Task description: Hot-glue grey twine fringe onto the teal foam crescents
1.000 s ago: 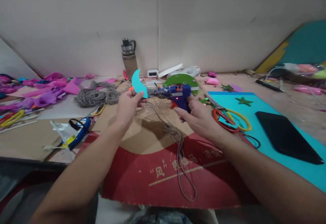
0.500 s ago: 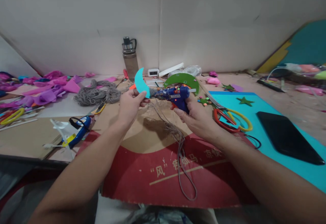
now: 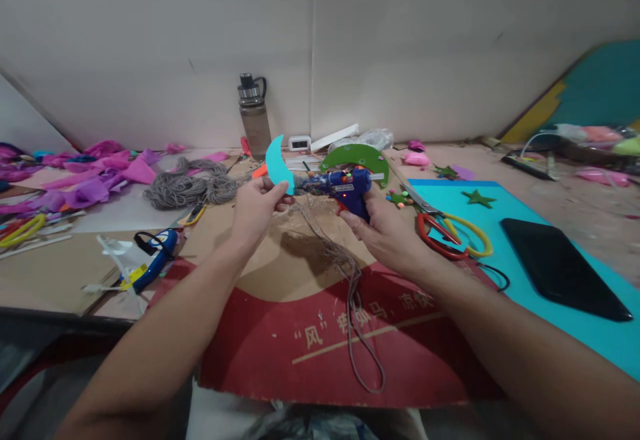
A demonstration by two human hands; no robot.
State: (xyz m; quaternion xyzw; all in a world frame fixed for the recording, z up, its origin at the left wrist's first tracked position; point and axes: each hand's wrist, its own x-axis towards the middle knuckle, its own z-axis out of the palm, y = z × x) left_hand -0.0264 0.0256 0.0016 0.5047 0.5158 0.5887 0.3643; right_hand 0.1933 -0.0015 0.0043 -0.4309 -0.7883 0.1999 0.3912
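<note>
The left hand (image 3: 255, 210) pinches the lower end of a cyan paper crescent (image 3: 276, 165) between thumb and fingers, holding it tilted above the worktop's (image 3: 565, 193) middle. The right hand (image 3: 387, 227) is wrapped around the grip of a blue hot glue gun (image 3: 356, 193), its nozzle pointing at the crescent's lower end; whether they touch cannot be told. Gray cord (image 3: 350, 273) runs from beneath the left fingers toward the front edge of a red-and-brown cardboard sheet (image 3: 260, 353), ending in a loop. Scissors (image 3: 437, 213) lie at the left edge of a cyan sheet (image 3: 520, 203), which carries a green star (image 3: 479, 199) and a black tablet (image 3: 565, 270). A water bottle (image 3: 254, 120) stands at the worktop's back edge.
</note>
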